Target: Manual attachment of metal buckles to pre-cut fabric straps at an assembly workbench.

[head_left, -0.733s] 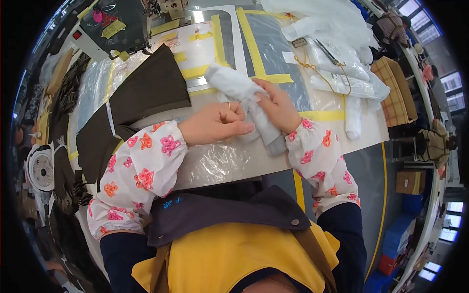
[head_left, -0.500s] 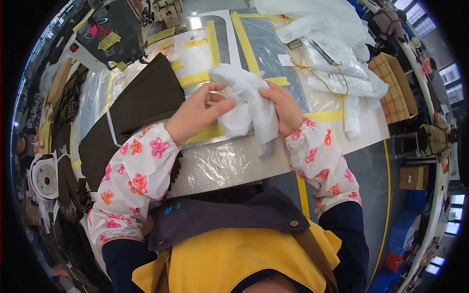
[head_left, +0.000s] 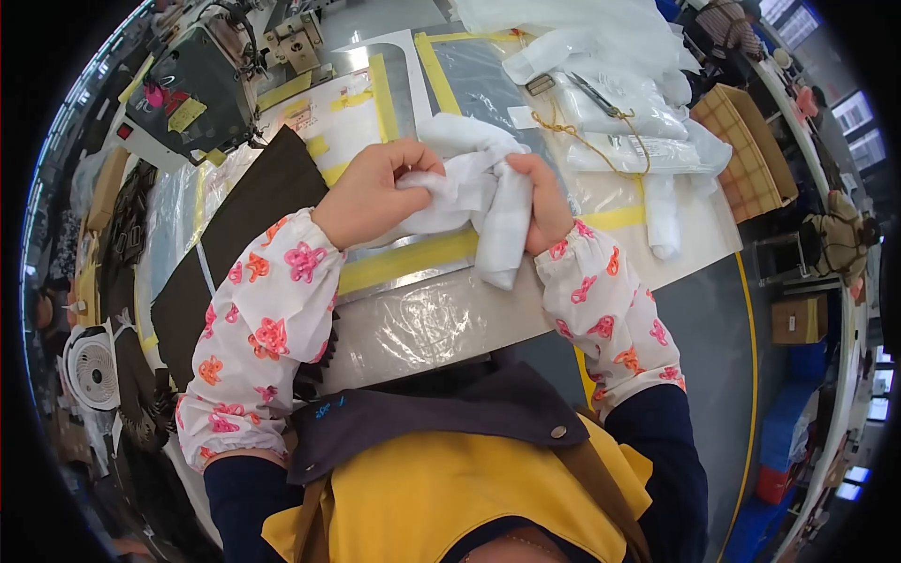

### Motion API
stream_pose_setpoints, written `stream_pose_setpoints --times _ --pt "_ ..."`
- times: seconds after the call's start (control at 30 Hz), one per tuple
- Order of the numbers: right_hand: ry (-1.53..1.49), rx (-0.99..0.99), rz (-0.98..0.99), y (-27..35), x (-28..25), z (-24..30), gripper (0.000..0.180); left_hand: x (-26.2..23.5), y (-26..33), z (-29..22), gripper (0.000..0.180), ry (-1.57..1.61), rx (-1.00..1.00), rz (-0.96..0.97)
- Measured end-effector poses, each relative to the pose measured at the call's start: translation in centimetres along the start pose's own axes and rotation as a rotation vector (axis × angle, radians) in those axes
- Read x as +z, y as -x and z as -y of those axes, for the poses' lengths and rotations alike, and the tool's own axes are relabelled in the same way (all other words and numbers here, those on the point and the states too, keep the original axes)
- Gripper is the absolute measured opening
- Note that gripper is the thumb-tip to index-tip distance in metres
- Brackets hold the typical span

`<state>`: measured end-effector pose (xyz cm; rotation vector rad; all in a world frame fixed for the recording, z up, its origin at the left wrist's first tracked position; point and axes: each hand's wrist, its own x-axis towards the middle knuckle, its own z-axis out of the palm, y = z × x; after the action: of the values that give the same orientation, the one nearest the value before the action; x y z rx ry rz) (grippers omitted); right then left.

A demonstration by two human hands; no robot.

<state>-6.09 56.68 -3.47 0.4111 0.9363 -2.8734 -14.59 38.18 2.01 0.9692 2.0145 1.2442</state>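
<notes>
Between my hands, above the near part of the table, is a bundle of thin white plastic wrap (head_left: 507, 216), rolled and folded over itself. My left hand (head_left: 380, 188) pinches a loose flap of it between thumb and fingers. On the other side, my right hand (head_left: 542, 202) is closed round the folded roll, whose lower end hangs down toward the table's near edge. Whatever the wrap may contain is hidden. To the left of my left hand lies a dark brown fabric panel (head_left: 235, 216) with a pale strip across it.
A sewing machine (head_left: 192, 94) stands at the far left. Yellow tape (head_left: 404, 267) frames clear sheets on the table. At the far right lie plastic-wrapped packs (head_left: 619, 113), scissors (head_left: 596, 94) on a yellow cord and a woven-pattern box (head_left: 746, 150). A white fan (head_left: 92, 366) is at left.
My left hand has taken a tighter pinch on a flap and pulls it left. The roll in my right hand has turned slightly. The whole view has shifted a little.
</notes>
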Motion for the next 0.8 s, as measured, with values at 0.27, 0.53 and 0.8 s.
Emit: stream_pose_setpoints --times 0.27,0.53,0.8 --pt "0.194 -0.012 0.057 2.2 0.6 -1.5 0.06 -1.3 1.4 2.4 0.017 0.054 0.079 -0.064" --pt "0.306 -0.084 -0.086 -0.5 -0.4 -1.7 0.059 1.6 3.6 -4.6 0.037 -0.042 -0.033 0.513" --pt "-0.127 -0.135 -0.014 0.6 1.0 -0.7 0.042 4.2 1.6 2.6 0.044 -0.061 0.275 -0.272"
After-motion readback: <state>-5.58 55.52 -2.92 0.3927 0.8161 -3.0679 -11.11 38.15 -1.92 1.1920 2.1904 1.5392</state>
